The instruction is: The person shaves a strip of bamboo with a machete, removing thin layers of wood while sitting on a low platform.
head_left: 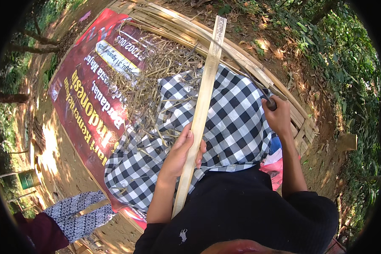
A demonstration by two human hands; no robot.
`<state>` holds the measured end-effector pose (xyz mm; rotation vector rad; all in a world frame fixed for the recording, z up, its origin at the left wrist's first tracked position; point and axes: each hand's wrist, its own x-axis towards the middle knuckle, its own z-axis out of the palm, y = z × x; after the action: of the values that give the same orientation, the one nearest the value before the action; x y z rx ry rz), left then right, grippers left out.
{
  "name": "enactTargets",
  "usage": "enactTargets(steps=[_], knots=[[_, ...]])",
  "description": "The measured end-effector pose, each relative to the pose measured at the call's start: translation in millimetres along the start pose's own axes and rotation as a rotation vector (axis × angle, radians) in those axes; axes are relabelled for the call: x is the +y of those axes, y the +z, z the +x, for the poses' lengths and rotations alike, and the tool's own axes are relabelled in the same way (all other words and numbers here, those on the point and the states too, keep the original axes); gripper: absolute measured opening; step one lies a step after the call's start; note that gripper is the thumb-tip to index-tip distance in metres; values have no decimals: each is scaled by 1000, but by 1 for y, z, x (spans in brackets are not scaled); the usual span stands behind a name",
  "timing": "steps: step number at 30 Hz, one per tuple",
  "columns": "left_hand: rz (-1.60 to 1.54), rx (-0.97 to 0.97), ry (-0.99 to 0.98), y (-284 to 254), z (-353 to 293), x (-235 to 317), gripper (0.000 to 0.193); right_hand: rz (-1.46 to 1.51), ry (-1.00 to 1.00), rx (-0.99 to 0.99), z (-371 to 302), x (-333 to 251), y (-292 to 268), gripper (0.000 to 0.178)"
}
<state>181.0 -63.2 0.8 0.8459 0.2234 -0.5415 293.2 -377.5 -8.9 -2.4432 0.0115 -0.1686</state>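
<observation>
A bamboo strip (205,97) in the left hand (183,154), a long-bladed knife (271,104) in the right hand (278,116).
The left hand curls around the strip's lower half, thumb along its face; the right hand is closed around the knife's dark handle, the blade slanting toward the strip's far end, contact hard to tell; the strip slants above a black-and-white checked cloth (237,114) over the lap; thin shavings (150,80) litter the cloth and a red banner (80,122) beside it.
</observation>
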Motion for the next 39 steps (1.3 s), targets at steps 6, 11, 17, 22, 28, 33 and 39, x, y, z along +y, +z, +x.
enactTargets(steps=[6, 11, 17, 22, 28, 33, 39], knots=[[174, -25, 3, 9, 8, 2, 58, -179, -152, -18, 0, 2, 7, 18], [18, 34, -129, 2, 31, 7, 73, -92, -167, -87, -11, 2, 7, 20], [-76, 82, -96, 26, 60, 4, 59, -78, -116, -106, -21, 4, 14, 19], [59, -157, -104, 8, 56, 8, 48, -196, -160, 11, -16, 21, -2, 16], [115, 57, -142, 16, 77, 4, 34, -140, -189, 37, -14, 29, 0, 17], [17, -80, -125, 33, 98, 3, 27, -30, -262, 17, -27, 21, 9, 20], [529, 120, -76, 61, 112, -11, 44, -45, -374, 19, -44, 6, 13, 27]])
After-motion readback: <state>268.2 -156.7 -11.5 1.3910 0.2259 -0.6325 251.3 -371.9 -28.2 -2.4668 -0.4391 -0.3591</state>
